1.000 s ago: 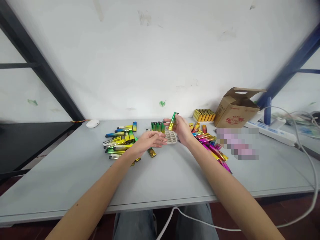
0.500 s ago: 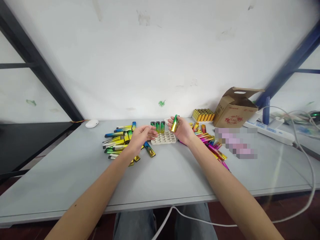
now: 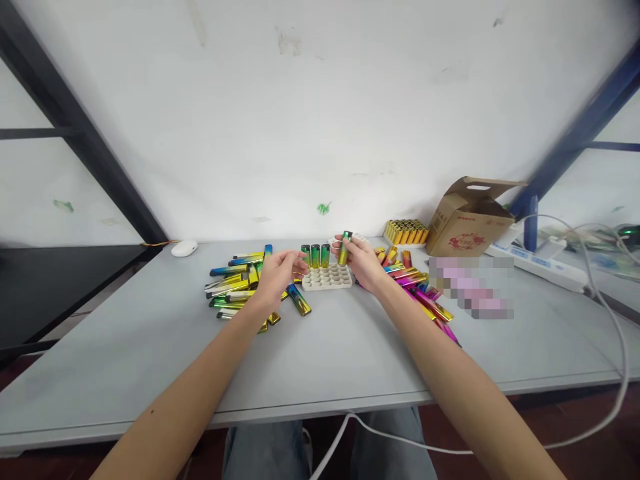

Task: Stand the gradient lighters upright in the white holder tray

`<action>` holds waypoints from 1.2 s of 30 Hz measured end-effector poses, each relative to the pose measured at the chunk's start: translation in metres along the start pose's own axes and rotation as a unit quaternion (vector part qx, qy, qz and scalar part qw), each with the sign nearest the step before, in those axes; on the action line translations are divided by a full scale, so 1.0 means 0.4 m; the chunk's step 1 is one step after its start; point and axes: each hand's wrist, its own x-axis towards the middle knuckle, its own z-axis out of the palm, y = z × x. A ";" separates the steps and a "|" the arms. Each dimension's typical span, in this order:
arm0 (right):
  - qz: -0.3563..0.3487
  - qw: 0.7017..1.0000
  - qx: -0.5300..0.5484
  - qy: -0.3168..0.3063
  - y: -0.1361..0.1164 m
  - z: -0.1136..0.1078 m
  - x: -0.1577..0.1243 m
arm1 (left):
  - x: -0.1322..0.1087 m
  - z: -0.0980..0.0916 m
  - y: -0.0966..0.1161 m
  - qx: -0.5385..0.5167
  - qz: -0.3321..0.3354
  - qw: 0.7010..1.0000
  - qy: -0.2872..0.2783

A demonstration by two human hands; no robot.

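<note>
My right hand pinches a green-and-gold lighter upright at the far right corner of a white holed tray. Three green lighters stand in the tray's back row, just left of the held one. My left hand hovers palm down at the tray's left end, fingers loosely curled and holding nothing. A single blue-and-gold lighter lies on the table in front of the left hand.
A pile of green, blue and gold lighters lies left of the tray, and pink and gold ones lie right. A full tray of gold lighters, a cardboard box, a power strip and a white mouse sit at the back.
My right hand has lowered the lighter from a tilt above the tray to upright at the tray's back row. The left hand turned palm down and shifted slightly left.
</note>
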 end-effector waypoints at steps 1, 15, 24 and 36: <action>-0.003 1.000 -0.003 -0.005 -0.001 0.000 -0.002 | 0.002 -0.003 0.001 -0.003 0.010 1.000 0.019; -0.044 0.997 -0.056 -0.008 0.017 -0.014 0.007 | 0.006 -0.008 0.007 0.018 0.037 0.996 0.076; -0.097 0.990 -0.102 -0.015 0.046 0.000 0.012 | -0.024 0.039 -0.040 0.096 0.051 0.993 -0.051; -0.094 0.978 -0.170 -0.075 0.052 -0.010 0.025 | -0.035 0.054 -0.057 0.130 0.045 0.979 -0.151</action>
